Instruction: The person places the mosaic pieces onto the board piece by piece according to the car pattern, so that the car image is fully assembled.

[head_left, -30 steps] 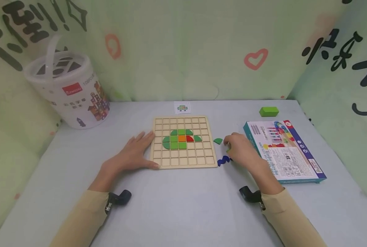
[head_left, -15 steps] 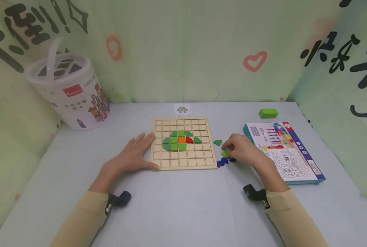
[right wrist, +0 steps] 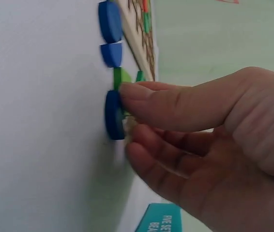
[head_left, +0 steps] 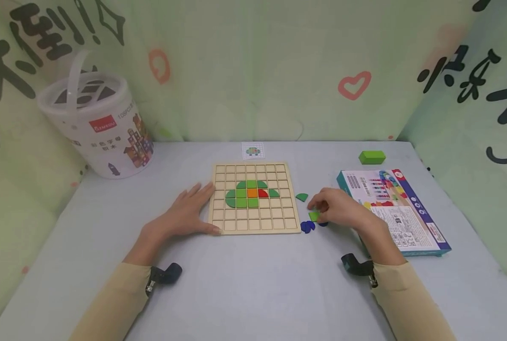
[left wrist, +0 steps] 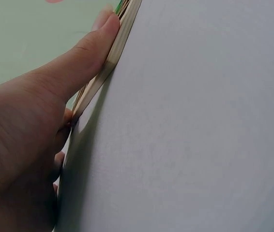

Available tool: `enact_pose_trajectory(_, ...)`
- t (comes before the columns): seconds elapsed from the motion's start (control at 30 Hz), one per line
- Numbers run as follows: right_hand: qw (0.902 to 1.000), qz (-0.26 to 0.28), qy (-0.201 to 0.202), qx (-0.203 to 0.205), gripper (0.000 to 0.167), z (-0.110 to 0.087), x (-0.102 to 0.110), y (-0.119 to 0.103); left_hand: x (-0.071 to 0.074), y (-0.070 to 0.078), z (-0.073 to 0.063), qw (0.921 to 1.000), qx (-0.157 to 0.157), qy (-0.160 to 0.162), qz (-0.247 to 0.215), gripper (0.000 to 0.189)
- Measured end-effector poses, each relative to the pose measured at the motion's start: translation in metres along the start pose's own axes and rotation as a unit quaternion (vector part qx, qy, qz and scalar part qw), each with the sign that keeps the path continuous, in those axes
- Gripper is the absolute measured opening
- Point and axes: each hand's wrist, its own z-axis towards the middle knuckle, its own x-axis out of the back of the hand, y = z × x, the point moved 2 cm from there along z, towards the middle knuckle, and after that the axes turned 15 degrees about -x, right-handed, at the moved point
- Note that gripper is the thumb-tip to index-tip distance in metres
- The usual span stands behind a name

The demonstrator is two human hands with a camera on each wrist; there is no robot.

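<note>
My left hand (head_left: 185, 213) lies with fingers spread at the left side of a wooden grid board (head_left: 255, 227); in the left wrist view its thumb (left wrist: 86, 58) rests along the board's edge. Green, orange and red tiles fill several middle cells of the board. To the board's right, my right hand (head_left: 336, 208) pinches a light green tile (head_left: 314, 216) between thumb and fingers, low at the table. Rounded dark blue pieces (head_left: 307, 227) lie beside it, one blue piece (right wrist: 113, 116) right under the thumb. A dark green quarter-round tile (head_left: 302, 197) lies just behind.
A pattern card (head_left: 253, 150) lies behind the board. A flat toy box (head_left: 400, 222) is close to the right of my right hand, with a green block (head_left: 371, 157) behind it. A white lidded bucket (head_left: 108, 128) stands at the back left.
My right hand has shifted slightly toward me, and the light green tile, mostly covered before, now shows at its fingertips. The blue pieces have bunched closer together. My left hand has stayed put.
</note>
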Motion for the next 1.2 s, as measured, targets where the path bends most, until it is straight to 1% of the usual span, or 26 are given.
enact_pose_trajectory(0.1,1.0000,0.004,0.009,0.003,0.021,0.002,-0.002,0.001,0.001,0.001,0.000,1.0000,0.000,0.000,-0.001,0.125)
enact_pose_trajectory(0.2,0.9997,0.010,0.021,-0.002,0.015,0.004,-0.003,0.001,0.001,0.001,0.000,1.0000,0.001,0.000,-0.003,0.125)
enact_pose_trajectory(0.37,0.9980,0.026,0.057,-0.007,0.006,0.007,-0.001,-0.003,0.000,0.001,0.000,1.0000,0.003,-0.001,-0.004,0.126)
enact_pose_trajectory(0.43,0.9966,0.044,0.069,-0.004,0.004,0.010,-0.002,-0.011,-0.001,0.001,0.000,1.0000,0.003,-0.001,-0.005,0.126)
enact_pose_trajectory(0.53,0.9941,0.074,0.079,0.005,0.004,0.016,-0.007,-0.030,-0.001,0.001,0.000,1.0000,0.003,0.000,-0.006,0.126)
enact_pose_trajectory(0.67,0.9917,0.103,0.075,0.015,0.007,0.027,-0.019,-0.057,0.000,0.001,0.000,1.0000,0.003,0.002,-0.008,0.126)
enact_pose_trajectory(0.77,0.9913,0.109,0.070,0.025,0.008,0.036,-0.029,-0.072,0.000,0.001,0.000,0.9999,0.000,0.007,-0.007,0.126)
enact_pose_trajectory(0.83,0.9913,0.109,0.067,0.031,0.008,0.041,-0.034,-0.079,-0.002,-0.001,0.000,0.9999,-0.001,0.008,-0.006,0.126)
enact_pose_trajectory(0.93,0.9924,0.095,0.066,0.042,0.009,0.045,-0.039,-0.085,-0.002,-0.001,-0.001,1.0000,-0.003,0.006,-0.006,0.126)
enact_pose_trajectory(1.03,0.9934,0.078,0.064,0.053,0.009,0.045,-0.041,-0.088,-0.001,-0.001,-0.001,1.0000,-0.001,0.007,-0.007,0.126)
enact_pose_trajectory(1.2,0.9932,0.041,0.070,0.084,0.010,0.042,-0.044,-0.090,0.001,0.000,-0.001,1.0000,-0.001,0.005,-0.006,0.126)
